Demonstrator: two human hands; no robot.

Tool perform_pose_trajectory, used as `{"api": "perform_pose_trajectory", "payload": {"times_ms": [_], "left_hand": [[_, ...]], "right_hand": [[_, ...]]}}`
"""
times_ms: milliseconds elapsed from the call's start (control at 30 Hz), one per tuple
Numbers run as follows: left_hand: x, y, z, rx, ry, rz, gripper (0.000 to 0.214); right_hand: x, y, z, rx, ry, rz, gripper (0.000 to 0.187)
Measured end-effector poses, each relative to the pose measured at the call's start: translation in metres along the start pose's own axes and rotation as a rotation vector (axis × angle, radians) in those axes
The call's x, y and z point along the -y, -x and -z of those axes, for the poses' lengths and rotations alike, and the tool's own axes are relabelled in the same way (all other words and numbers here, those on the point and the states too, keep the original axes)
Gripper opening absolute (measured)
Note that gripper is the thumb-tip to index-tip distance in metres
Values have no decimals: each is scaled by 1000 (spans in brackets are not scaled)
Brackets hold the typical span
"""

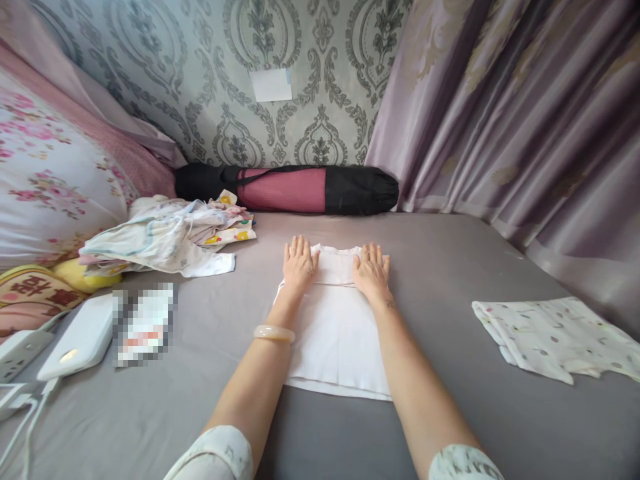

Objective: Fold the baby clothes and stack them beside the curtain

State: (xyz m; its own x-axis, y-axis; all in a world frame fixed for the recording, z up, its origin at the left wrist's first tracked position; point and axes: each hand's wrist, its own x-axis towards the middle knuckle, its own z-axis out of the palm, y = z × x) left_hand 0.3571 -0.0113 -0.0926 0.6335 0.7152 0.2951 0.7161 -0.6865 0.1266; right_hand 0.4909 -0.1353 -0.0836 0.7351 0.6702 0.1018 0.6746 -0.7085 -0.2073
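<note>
Soft light casts faint shadows, the edges look stretched, and a white item (147,317) is pixelated.

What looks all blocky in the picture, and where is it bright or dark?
In the head view, big squares blur a flat thing beside the power bank; also in the head view, the plain white cloth looks bright and pale, while the curtain darkens toward the right edge.

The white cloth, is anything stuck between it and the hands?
No, nothing visible is in between. The left hand and right hand lie flat on the far end of the white cloth. The clothes pile is off to the left, apart from it.
</note>
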Motion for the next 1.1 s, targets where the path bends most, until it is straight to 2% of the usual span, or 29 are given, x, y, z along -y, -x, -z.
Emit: {"api": "perform_pose_trajectory", "payload": {"times_ms": [67,167,367,500,567,633,700,767,867,967,1100], "left_hand": [[-4,1,-3,44,-7,-48,64],[-4,4,-9,156,-2,-50,67],[-1,6,-11,150,12,-57,67],[-2,4,3,239,20,-59,66],[1,5,15,315,27,-106,66],[6,11,27,353,35,-226,63],[14,21,34,349,37,-357,60],[22,33,35,341,25,-406,60],[33,48,27,319,10,-391,61],[37,53,18,289,23,-391,63],[35,54,25,307,6,-384,64]], "right_hand": [[3,0,-1,14,3,59,60],[5,1,-7,64,10,71,59],[4,1,-11,62,5,63,58],[5,4,4,156,14,72,59],[4,14,13,179,38,170,59],[3,28,21,186,41,317,58],[0,44,24,222,12,435,59],[-3,57,23,272,-10,490,59],[-5,67,15,271,-1,495,58],[-4,66,11,239,1,488,56],[-5,68,19,259,-19,488,57]]}}
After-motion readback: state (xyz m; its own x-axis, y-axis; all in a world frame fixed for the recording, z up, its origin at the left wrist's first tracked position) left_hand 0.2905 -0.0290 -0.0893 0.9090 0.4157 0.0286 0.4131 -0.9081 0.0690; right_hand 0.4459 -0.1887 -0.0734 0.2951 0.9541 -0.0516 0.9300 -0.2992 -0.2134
